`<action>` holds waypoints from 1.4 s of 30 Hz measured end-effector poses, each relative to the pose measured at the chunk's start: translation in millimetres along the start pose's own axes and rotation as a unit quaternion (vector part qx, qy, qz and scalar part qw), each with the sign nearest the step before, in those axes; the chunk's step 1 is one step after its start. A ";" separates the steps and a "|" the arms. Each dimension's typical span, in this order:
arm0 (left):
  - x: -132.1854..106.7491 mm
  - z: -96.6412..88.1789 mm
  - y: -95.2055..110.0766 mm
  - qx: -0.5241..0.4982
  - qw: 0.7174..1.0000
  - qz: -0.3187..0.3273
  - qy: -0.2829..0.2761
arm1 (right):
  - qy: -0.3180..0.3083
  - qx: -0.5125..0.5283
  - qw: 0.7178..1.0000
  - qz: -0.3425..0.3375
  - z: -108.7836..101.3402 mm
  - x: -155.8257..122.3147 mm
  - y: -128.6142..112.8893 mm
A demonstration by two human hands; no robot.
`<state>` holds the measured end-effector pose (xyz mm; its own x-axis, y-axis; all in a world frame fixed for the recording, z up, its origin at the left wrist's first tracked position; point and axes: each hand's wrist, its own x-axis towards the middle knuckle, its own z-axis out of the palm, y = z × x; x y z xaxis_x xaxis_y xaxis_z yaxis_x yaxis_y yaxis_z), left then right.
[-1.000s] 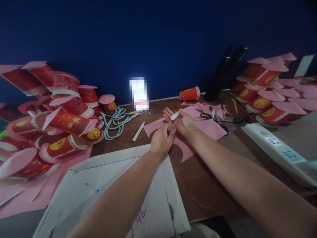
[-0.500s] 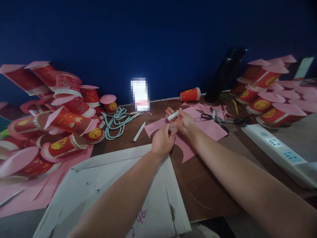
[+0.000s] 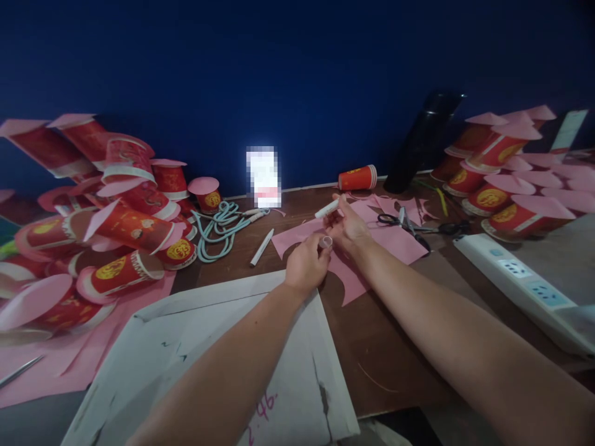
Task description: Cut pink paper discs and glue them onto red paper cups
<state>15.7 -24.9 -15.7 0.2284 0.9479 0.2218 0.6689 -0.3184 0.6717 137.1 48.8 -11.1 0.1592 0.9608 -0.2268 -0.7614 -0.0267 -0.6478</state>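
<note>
One white tube (image 3: 327, 209), one clear cap (image 3: 326, 243), one white marker (image 3: 262, 248), one power strip (image 3: 530, 286)

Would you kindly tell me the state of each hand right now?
Left hand: closed, holding a small clear cap.
Right hand: partly closed, holding a white tube near one end.

A heap of cups (image 3: 130, 226) lay left, a stack of cups (image 3: 493, 197) right, behind the power strip (image 3: 515, 275). Between them, a pen (image 3: 262, 248) lay left of the paper (image 3: 395, 241), scissors (image 3: 421, 230) at its right end. The right hand (image 3: 349, 226) held a stick (image 3: 326, 209) above the paper, the left hand (image 3: 305, 265) a cap (image 3: 326, 243) just before it.
</note>
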 end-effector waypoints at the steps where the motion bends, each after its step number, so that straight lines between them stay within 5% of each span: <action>1: 0.1 0.5 -0.4 0.001 1.000 0.000 -0.001 | 0.003 -0.011 1.000 -0.011 -0.5 1.3 -1.2; 6: 0.8 2.0 -1.0 0.015 1.000 -0.003 -0.009 | -0.014 -0.097 0.992 -0.080 -5.8 9.1 -8.0; 9: 1.1 1.5 -0.4 0.016 1.000 -0.004 -0.017 | 0.016 -0.260 0.954 -0.150 -13.0 13.8 -11.8; 14: 0.7 -0.4 0.9 0.028 0.999 -0.005 -0.028 | 0.054 -0.609 0.751 -0.251 -26.1 17.5 -20.6; 17: 0.3 -1.0 1.6 0.038 0.999 -0.006 -0.028 | 0.069 -0.683 0.682 -0.252 -28.8 17.2 -24.4; 27: 0.4 -1.1 -1.0 -0.028 1.000 0.011 0.004 | 0.073 -0.718 0.653 -0.230 -28.3 10.1 -20.8; 35: 2.6 -2.5 -0.8 -0.043 0.999 0.005 0.023 | 0.095 -0.768 0.604 -0.191 -21.0 3.8 -22.9; 42: 11.2 -21.2 -4.1 0.023 0.995 -0.062 0.074 | 0.078 -0.780 0.583 -0.214 -26.1 5.3 -19.1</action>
<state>0.5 -12.8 -1.0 0.0377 0.9692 0.2434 0.7179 -0.1957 0.6681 168.9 47.2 -18.9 0.2731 0.9379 0.2138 0.8473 -0.1293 -0.5152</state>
